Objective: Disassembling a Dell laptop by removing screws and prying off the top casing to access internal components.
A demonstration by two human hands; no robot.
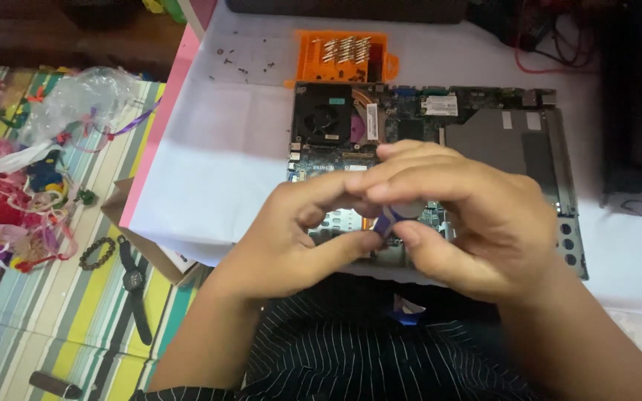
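White-covered table (209, 141) with a pink left edge, striped mat (76, 297) beside it strewn with ribbons, orange screw tray (313, 56) at the far edge, opened laptop board (425, 126) mid-table, your left hand (291, 238) and right hand (477, 215) together above its near edge, fingertips pinching a small blue-and-grey part (395, 214), mostly hidden.

Home floor workspace, striped mat (76, 297), craft ribbons (9, 200), opened laptop (425, 134)

The opened laptop base (484, 141) is laid on the surface (217, 148), toward its near edge. A screw tray (343, 56) is set behind it, with loose screws (243, 63) scattered to the tray's left. A wristwatch (134, 286) is laid on the floor beyond the surface's left edge.
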